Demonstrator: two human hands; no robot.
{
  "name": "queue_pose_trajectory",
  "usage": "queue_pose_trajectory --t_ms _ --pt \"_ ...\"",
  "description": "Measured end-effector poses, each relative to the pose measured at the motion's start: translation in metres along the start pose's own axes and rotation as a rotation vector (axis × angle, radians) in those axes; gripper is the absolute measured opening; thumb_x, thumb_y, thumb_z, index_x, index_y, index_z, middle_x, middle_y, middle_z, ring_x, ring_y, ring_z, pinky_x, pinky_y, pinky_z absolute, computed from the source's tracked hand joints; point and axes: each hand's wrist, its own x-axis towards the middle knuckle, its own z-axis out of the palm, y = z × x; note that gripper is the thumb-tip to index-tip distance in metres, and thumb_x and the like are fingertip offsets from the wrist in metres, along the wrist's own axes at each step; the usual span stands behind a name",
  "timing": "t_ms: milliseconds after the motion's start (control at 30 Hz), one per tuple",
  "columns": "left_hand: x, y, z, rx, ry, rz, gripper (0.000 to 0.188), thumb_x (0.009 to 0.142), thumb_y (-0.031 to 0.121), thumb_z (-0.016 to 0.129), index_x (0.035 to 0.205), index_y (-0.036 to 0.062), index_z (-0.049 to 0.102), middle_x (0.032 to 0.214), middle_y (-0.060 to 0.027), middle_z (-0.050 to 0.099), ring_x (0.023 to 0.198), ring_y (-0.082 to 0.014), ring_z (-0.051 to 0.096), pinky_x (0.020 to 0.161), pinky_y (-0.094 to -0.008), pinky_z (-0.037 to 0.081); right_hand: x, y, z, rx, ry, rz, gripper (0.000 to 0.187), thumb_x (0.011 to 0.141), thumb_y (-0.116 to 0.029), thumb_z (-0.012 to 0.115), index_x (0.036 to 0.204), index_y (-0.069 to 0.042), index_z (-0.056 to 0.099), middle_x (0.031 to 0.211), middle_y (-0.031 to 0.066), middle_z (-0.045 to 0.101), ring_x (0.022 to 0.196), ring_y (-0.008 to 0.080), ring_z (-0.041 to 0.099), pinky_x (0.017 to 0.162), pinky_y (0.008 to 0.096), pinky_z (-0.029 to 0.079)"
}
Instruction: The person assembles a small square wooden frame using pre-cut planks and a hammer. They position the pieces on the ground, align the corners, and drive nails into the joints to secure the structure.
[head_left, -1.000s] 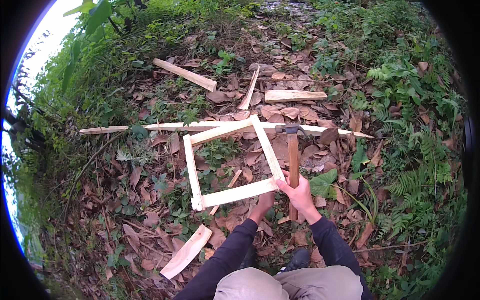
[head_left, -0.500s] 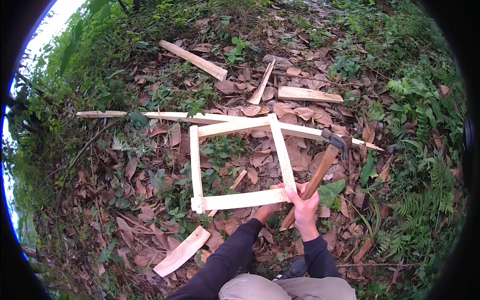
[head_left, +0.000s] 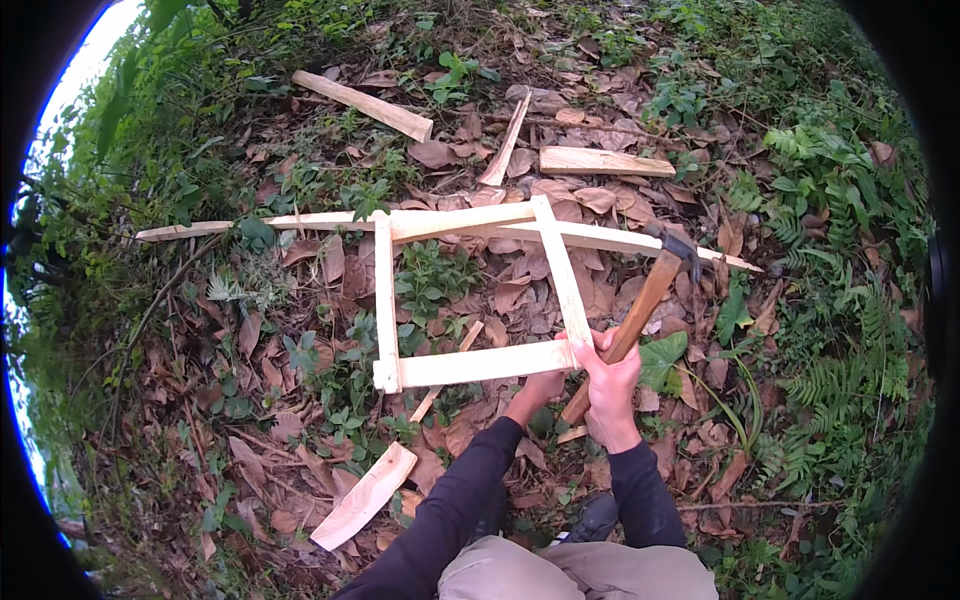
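Note:
A four-sided wooden frame of pale strips is held up in front of me, its near right corner at my hands. My left hand grips the near strip from below, beside that corner; its fingers are partly hidden by the wood. My right hand is closed round the wooden handle of a hammer, whose dark metal head points up and away to the right. The right thumb and fingertips also press on the frame's corner. Beyond the hands, the frame's far strip overlaps a long thin pole in view.
Loose wood pieces lie on dry leaves: a stick far left, a thin wedge, a short board at the back, a curved slab near left and a narrow strip under the frame. Ferns grow at right.
The frame, hammer and both hands sit slightly higher in the picture, and the ground scene has shifted up too. Both grips look the same.

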Motion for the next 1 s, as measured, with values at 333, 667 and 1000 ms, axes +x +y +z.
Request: queue_pose_trajectory --t_ms 333,667,1000 --pt "-0.008 -0.004 0.01 -0.083 -0.06 -0.023 0.017 0.082 0.002 0.064 0.097 0.0067 0.07 0.078 -0.0105 0.069 0.07 -0.0313 0.066 0.064 -0.0407 0.051 -0.023 -0.011 -0.007 0.019 0.031 0.024 0.034 0.086 0.013 0.066 0.095 -0.007 0.04 0.104 0.0232 0.069 0.095 0.025 0.072 0.082 0.0346 0.059" --pt "0.01 0.055 0.001 -0.336 -0.132 -0.118 0.016 0.095 0.009 0.055 0.106 -0.0004 0.062 0.094 -0.0059 0.066 0.085 -0.0174 0.061 0.078 -0.0333 0.05 -0.02 -0.013 -0.013 0.009 0.103 0.027 0.033 0.088 0.013 0.062 0.097 -0.007 0.038 0.101 0.0201 0.066 0.096 0.0278 0.071 0.087 0.0366 0.058" --pt "0.122 0.169 -0.037 0.187 -0.233 0.08 0.022 0.092 0.01 0.048 0.103 0.0014 0.066 0.079 -0.0131 0.066 0.073 -0.0297 0.065 0.07 -0.0407 0.051 0.026 -0.132 0.038 -0.009 0.097 -0.351 0.028 0.087 0.006 0.07 0.086 -0.008 0.046 0.089 0.0039 0.064 0.078 0.0087 0.063 0.068 0.0225 0.049"
